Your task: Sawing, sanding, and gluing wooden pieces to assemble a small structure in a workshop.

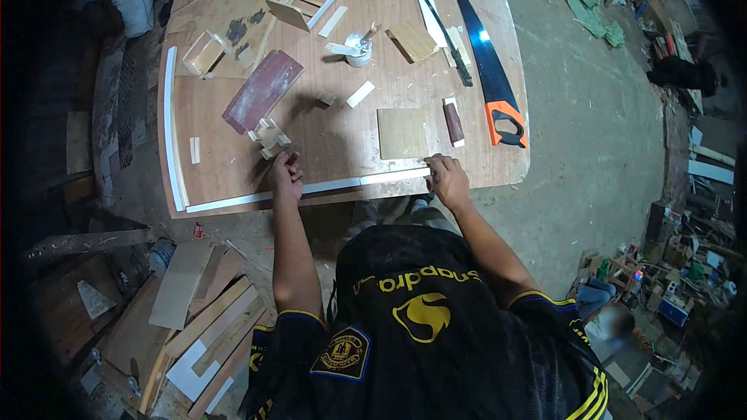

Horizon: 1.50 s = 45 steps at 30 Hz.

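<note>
A long, narrow white strip (327, 185) lies along the table's near edge. My right hand (449, 180) is closed at its right end, fingertips pinching it just below a square wooden board (402, 134). My left hand (288, 177) is over the strip further left, its fingers curled together; whether they hold anything is hidden. Just beyond those fingertips sits a small wooden piece with block-like projections (270, 137), perhaps touching them. A dark reddish-brown board (263, 91) lies behind it.
An orange-handled handsaw (486, 62), a thin dark tool (450, 43) and a brown-and-pale block (454, 122) lie at the right. A white glue tub (359, 52), small wooden box (205, 54) and slatted wooden model (310, 0) stand further back. Scrap boards (210, 327) lean at lower left.
</note>
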Each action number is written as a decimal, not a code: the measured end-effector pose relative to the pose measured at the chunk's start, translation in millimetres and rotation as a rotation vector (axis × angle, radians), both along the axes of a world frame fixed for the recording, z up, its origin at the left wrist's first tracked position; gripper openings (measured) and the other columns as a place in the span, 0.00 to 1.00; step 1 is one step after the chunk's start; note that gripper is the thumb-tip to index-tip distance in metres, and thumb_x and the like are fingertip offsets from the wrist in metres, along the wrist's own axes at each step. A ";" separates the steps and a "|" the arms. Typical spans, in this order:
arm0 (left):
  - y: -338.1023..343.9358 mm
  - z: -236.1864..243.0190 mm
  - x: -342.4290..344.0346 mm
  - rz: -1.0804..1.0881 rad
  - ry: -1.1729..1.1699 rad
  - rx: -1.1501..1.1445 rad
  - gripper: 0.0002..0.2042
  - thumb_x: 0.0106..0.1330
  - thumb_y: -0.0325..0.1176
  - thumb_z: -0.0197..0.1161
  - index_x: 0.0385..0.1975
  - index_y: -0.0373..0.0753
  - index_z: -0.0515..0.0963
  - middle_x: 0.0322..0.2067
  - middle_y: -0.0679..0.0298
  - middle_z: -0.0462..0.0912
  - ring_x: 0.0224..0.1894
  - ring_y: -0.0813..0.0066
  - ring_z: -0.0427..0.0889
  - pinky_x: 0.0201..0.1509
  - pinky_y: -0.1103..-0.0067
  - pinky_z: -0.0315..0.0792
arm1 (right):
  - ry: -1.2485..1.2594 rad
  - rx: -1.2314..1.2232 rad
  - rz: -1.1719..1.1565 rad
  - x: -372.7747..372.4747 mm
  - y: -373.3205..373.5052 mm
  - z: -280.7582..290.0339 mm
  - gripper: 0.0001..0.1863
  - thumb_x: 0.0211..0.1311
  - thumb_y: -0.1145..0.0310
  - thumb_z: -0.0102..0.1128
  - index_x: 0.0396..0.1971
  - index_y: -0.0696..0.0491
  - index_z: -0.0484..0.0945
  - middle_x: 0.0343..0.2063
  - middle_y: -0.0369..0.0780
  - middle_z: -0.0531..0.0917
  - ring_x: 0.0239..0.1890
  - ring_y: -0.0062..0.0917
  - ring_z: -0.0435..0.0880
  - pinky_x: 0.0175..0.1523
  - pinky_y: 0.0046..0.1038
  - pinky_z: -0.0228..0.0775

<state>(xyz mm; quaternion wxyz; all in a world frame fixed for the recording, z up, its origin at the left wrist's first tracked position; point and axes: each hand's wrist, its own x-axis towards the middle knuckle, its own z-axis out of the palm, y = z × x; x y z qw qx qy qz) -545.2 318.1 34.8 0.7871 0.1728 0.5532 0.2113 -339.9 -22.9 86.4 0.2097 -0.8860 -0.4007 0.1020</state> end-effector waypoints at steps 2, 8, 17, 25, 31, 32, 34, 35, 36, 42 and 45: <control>6.3 -4.4 5.0 0.024 -0.025 -0.040 0.15 0.71 0.30 0.52 0.56 0.43 0.67 0.33 0.60 0.83 0.16 0.87 0.64 0.14 0.87 0.54 | 0.025 -0.044 0.001 1.3 -1.6 -1.1 0.20 0.49 0.71 0.67 0.46 0.50 0.80 0.41 0.39 0.82 0.45 0.37 0.78 0.49 0.35 0.74; -62.3 -6.9 11.4 -0.670 0.627 1.142 0.21 0.68 0.39 0.60 0.60 0.42 0.72 0.37 0.58 0.82 0.33 0.69 0.79 0.38 0.72 0.75 | 0.027 0.148 0.033 1.3 4.5 -1.9 0.17 0.49 0.73 0.67 0.42 0.50 0.82 0.39 0.40 0.84 0.40 0.37 0.80 0.47 0.36 0.75; -105.6 11.2 33.6 -1.247 0.422 1.564 0.16 0.58 0.36 0.68 0.47 0.45 0.80 0.45 0.64 0.81 0.51 0.60 0.77 0.57 0.62 0.67 | -0.007 0.206 -0.048 12.0 17.2 0.6 0.17 0.48 0.74 0.67 0.41 0.51 0.81 0.40 0.38 0.84 0.39 0.36 0.81 0.45 0.34 0.76; -98.9 12.4 45.2 -1.254 0.369 1.654 0.14 0.59 0.34 0.68 0.46 0.45 0.82 0.44 0.62 0.83 0.49 0.59 0.79 0.56 0.64 0.68 | 0.091 0.173 -0.056 28.4 16.0 -7.2 0.15 0.51 0.73 0.67 0.42 0.49 0.82 0.43 0.38 0.85 0.46 0.36 0.82 0.50 0.34 0.75; -102.3 11.6 52.6 -1.247 0.330 1.632 0.14 0.59 0.33 0.68 0.46 0.43 0.82 0.43 0.61 0.82 0.49 0.59 0.79 0.55 0.65 0.70 | 0.131 0.130 -0.097 33.7 8.3 -7.9 0.15 0.53 0.71 0.67 0.43 0.49 0.82 0.44 0.38 0.85 0.48 0.36 0.82 0.52 0.34 0.75; -103.9 10.3 53.4 -1.236 0.326 1.624 0.15 0.59 0.33 0.68 0.46 0.44 0.82 0.43 0.62 0.82 0.48 0.60 0.78 0.55 0.65 0.71 | 0.144 0.140 -0.108 33.6 7.3 -8.0 0.15 0.53 0.71 0.67 0.43 0.49 0.82 0.44 0.39 0.85 0.48 0.37 0.82 0.52 0.34 0.75; -103.9 8.0 54.1 -1.233 0.316 1.644 0.15 0.59 0.32 0.68 0.46 0.43 0.82 0.43 0.62 0.82 0.48 0.60 0.79 0.54 0.65 0.72 | 0.158 0.147 -0.121 34.0 5.8 -8.3 0.15 0.53 0.72 0.66 0.44 0.50 0.82 0.44 0.39 0.85 0.48 0.37 0.82 0.52 0.34 0.75; -103.6 7.9 54.9 -1.229 0.305 1.667 0.14 0.58 0.32 0.68 0.46 0.43 0.82 0.43 0.62 0.82 0.48 0.60 0.79 0.53 0.66 0.72 | 0.149 0.138 -0.117 34.6 5.1 -8.4 0.15 0.53 0.72 0.66 0.43 0.50 0.82 0.44 0.40 0.85 0.48 0.37 0.82 0.52 0.35 0.75; -103.5 8.1 55.0 -1.232 0.302 1.665 0.14 0.58 0.32 0.68 0.46 0.43 0.82 0.43 0.62 0.82 0.48 0.60 0.79 0.53 0.66 0.72 | 0.140 0.130 -0.112 35.1 4.2 -8.4 0.15 0.53 0.72 0.66 0.43 0.50 0.82 0.44 0.40 0.85 0.48 0.38 0.82 0.52 0.35 0.75; -96.4 19.4 57.2 -1.291 0.274 1.661 0.15 0.58 0.32 0.68 0.46 0.43 0.82 0.43 0.63 0.82 0.47 0.60 0.78 0.53 0.65 0.72 | 0.226 0.161 -0.091 33.0 -1.3 -14.2 0.15 0.53 0.73 0.66 0.43 0.52 0.82 0.43 0.42 0.85 0.46 0.39 0.83 0.51 0.36 0.75; -94.5 25.3 56.3 -1.290 0.313 1.713 0.15 0.58 0.32 0.68 0.46 0.43 0.82 0.43 0.63 0.82 0.47 0.60 0.78 0.53 0.65 0.73 | 0.197 0.230 -0.100 30.0 0.1 -19.8 0.15 0.55 0.72 0.66 0.44 0.53 0.82 0.41 0.44 0.84 0.39 0.38 0.84 0.44 0.34 0.77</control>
